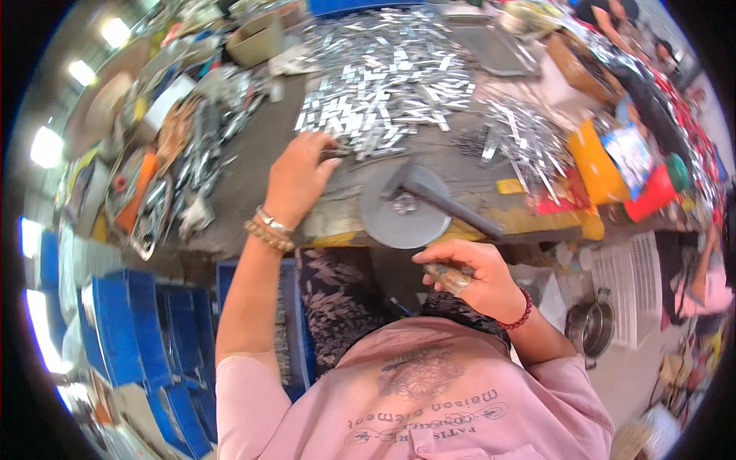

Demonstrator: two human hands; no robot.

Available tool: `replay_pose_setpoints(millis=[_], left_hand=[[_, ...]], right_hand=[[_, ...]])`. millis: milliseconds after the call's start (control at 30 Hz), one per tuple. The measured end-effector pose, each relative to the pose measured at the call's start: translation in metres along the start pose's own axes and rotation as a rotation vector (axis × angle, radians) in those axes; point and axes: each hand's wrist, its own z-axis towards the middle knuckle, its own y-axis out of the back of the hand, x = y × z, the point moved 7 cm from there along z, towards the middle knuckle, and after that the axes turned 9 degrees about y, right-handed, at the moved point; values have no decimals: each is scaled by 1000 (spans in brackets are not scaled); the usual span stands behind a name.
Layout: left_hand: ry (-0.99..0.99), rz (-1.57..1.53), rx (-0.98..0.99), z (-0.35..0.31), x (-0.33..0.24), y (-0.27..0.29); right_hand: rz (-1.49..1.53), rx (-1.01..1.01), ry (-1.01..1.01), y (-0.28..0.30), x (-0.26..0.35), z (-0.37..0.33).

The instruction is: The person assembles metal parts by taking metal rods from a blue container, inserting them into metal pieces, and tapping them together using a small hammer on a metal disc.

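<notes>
Just on the near side of the grey disc (pixel 379 228): right hand (pixel 486 282), fingers wrapped round a mottled brown piece (pixel 448 277). Judged light and firm, suited to a grip at mid-length; partly covered by the fingers, its exact kind not legible.

Resting on the disc, handle reaching past its right rim: one hammer (pixel 458 209). Probably head-heavy; the handle is the place to hold. Detail at the disc's centre unclear.

Left of the disc and slightly beyond: left hand (pixel 297 178), fingers bent at the near edge of the strips, something dark by the fingertips; whether they pinch it, cannot tell.

Beyond the disc, spread over the surface (pixel 261 165): metal strips (pixel 383 84), bright, flat, loose. Likely light, stiff and slippery, edges possibly sharp; best lifted singly by the long edges. Lower layers hidden, outlines lost to glare and blur.

Beyond the disc, rightward: heap of thinner strips (pixel 529 138), tangled.

Farthest from the disc: blue container (pixel 360 7), cut off above.
</notes>
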Motion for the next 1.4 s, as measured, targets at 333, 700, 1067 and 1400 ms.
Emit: replay_pose_setpoints(millis=[333,700,1067,1400], left_hand=[[-48,173,36,3,-13,-3],[369,-991,238,-54,-43,2],[401,-934,274,-88,-51,-27],[395,-918,198,-92,-50,-28]], right_hand=[[-1336,-332,430,117,51,40],[-1689,102,570,141,20,99],[-1540,62,671,130,30,85],[-1558,258,600,128,21,96]])
